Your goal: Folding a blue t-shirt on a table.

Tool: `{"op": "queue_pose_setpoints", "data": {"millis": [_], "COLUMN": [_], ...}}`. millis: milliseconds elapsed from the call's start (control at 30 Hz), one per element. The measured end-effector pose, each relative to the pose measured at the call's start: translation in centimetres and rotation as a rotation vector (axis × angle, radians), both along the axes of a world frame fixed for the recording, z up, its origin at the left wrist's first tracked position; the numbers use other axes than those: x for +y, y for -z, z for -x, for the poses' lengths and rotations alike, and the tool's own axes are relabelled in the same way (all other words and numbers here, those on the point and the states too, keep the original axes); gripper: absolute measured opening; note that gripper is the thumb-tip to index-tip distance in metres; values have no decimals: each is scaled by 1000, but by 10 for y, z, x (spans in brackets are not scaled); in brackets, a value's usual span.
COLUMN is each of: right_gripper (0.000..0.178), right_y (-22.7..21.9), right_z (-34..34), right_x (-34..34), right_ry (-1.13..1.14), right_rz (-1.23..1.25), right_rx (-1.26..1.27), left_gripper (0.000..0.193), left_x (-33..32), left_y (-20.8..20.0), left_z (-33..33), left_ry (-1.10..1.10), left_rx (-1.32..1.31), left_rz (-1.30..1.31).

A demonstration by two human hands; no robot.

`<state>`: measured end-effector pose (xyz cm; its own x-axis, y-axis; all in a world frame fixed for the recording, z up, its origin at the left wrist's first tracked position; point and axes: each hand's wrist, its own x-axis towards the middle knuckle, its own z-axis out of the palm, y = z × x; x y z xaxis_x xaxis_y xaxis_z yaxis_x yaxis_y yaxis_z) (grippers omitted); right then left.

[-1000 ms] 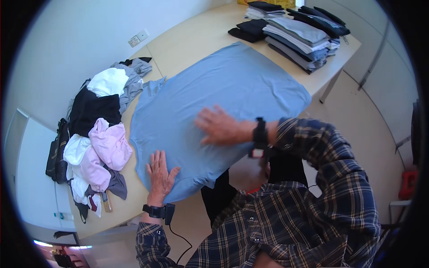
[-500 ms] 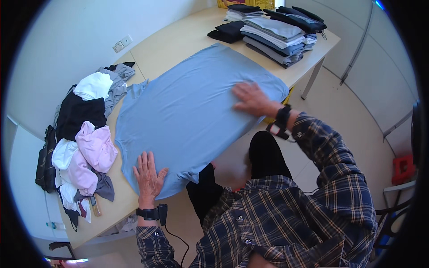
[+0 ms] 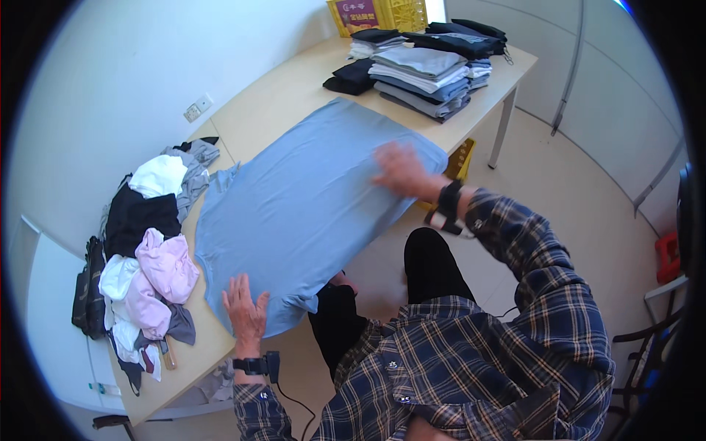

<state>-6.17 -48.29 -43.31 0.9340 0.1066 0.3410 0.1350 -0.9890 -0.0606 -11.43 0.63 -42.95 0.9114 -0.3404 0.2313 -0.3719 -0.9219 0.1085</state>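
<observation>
Cloth (image 3: 301, 198) overhangs near table (image 3: 265, 110) edge; tabletop strip separates cloth from wall (image 3: 228, 44).

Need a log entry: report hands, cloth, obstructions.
Left hand open on cloth; right hand open, blurred, over it. Cloth spread on table. Clothes pile left, stack beyond.

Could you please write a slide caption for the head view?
Left hand on a spread blue garment, right hand blurred over it, loose clothes to the left, folded clothes beyond.

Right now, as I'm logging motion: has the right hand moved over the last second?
Yes: judged against the folded clothes stack, the right hand has moved rightward over the blue garment, closer to that stack.
</observation>
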Motion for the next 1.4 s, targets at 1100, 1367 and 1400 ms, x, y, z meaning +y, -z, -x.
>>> {"op": "queue_pose_setpoints", "data": {"millis": [1100, 1367, 1400], "right_gripper": [50, 48, 48], "right_y": [20, 33, 32], "right_z": [29, 25, 25], "right_x": [-94, -105, -103], "right_ry": [140, 125, 129], "right_rz": [-20, -31, -29], "right_rx": [-33, -101, -100], "left_gripper": [87, 92, 90], "left_x": [5, 50, 53], "left_y": [24, 42, 45], "left_z": [65, 111, 117], "left_ry": [-241, -515, -558], "left_rx": [-275, -330, -356], "left_rz": [-154, -50, 32]}}
